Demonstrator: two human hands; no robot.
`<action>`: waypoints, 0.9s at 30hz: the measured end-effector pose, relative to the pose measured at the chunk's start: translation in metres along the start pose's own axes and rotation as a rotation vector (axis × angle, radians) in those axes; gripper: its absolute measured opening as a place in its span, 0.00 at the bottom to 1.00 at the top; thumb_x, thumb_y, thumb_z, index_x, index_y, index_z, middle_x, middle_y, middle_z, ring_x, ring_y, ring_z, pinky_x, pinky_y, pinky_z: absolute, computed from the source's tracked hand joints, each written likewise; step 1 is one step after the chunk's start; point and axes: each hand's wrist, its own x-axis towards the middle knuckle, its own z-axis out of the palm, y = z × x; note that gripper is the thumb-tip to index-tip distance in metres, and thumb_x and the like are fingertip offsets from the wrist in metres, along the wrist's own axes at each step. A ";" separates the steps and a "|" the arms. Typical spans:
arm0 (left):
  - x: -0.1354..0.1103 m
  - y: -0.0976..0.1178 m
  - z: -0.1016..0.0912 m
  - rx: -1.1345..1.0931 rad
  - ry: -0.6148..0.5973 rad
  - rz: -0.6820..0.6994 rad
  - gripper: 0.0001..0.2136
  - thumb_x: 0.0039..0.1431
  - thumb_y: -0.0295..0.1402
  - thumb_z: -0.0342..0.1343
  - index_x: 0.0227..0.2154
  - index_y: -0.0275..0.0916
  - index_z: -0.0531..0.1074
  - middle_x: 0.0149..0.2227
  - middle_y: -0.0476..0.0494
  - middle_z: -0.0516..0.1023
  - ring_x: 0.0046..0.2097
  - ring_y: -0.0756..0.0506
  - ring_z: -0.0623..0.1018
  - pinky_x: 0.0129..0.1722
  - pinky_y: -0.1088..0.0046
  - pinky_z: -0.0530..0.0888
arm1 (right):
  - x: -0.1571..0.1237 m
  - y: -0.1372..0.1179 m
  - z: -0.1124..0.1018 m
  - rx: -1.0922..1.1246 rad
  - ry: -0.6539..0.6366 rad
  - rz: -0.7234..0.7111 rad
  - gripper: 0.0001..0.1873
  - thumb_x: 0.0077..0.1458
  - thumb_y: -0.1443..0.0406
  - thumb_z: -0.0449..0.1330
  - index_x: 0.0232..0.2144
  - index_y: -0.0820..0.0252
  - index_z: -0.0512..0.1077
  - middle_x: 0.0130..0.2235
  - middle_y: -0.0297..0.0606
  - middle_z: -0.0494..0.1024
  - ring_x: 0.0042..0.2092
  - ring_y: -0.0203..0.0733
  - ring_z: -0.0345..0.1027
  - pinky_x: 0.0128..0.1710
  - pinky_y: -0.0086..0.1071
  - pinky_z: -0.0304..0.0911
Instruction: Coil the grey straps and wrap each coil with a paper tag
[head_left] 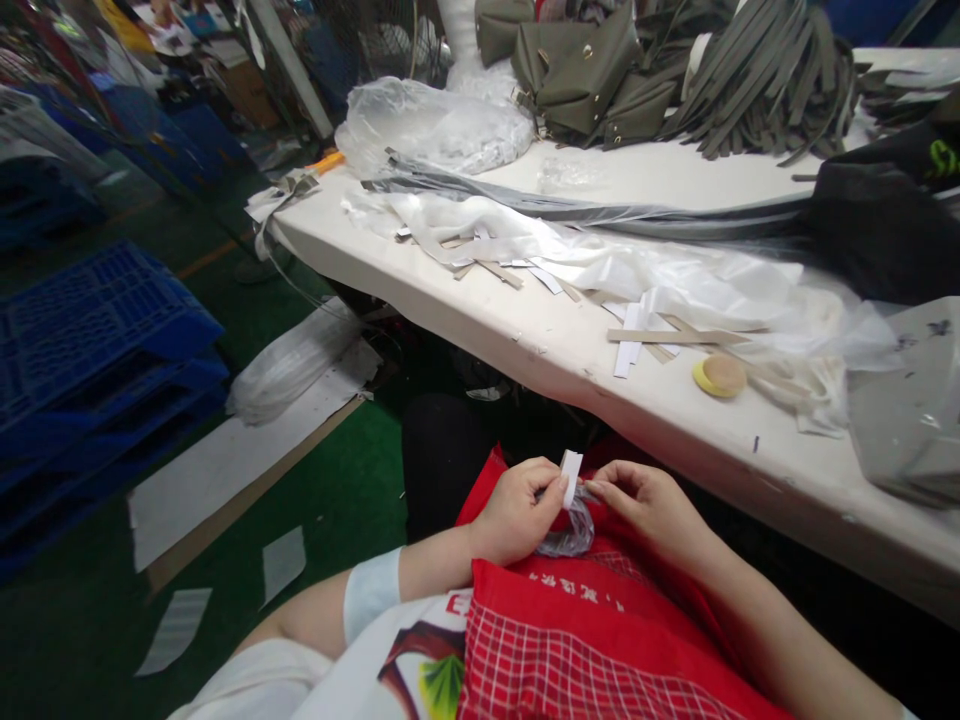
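Note:
Over my lap, my left hand (521, 512) is closed, thumb against a short white strip (571, 476) that stands upright. Just below the strip hangs a coiled, greyish translucent loop (568, 535), partly hidden by the left fingers. My right hand (651, 502) is beside it with thumb and fingertips pinched together at the upper right of the loop. What exactly those right fingertips hold is too small to tell. A red apron (645, 610) with a checked pocket lies beneath both hands.
The white table (465, 300) ahead carries loose strips (637, 338), a yellow-edged tape roll (720, 375), plastic film (660, 270), olive pouches (577, 70) and a pile of dark straps (772, 80). Blue pallets (105, 330) and a long board (240, 450) lie on the floor at left.

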 end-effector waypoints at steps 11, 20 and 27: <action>-0.001 -0.001 0.003 -0.004 -0.004 0.009 0.16 0.66 0.33 0.46 0.26 0.34 0.72 0.31 0.44 0.72 0.35 0.50 0.71 0.37 0.75 0.66 | -0.002 0.001 -0.019 -0.154 0.112 -0.065 0.18 0.58 0.52 0.53 0.30 0.60 0.72 0.31 0.37 0.76 0.33 0.41 0.68 0.37 0.34 0.63; -0.004 0.018 0.004 -0.037 0.024 -0.067 0.07 0.62 0.32 0.50 0.37 0.36 0.70 0.35 0.44 0.75 0.37 0.48 0.74 0.39 0.73 0.69 | 0.002 -0.014 0.000 0.035 -0.002 -0.117 0.16 0.54 0.53 0.59 0.27 0.60 0.76 0.30 0.38 0.77 0.35 0.43 0.69 0.38 0.34 0.63; -0.005 0.021 0.007 -0.053 0.054 -0.159 0.13 0.57 0.32 0.53 0.44 0.36 0.61 0.37 0.42 0.75 0.38 0.46 0.76 0.39 0.70 0.71 | 0.004 -0.014 -0.009 0.116 -0.090 0.008 0.16 0.48 0.54 0.63 0.27 0.62 0.77 0.29 0.38 0.79 0.33 0.42 0.70 0.36 0.33 0.63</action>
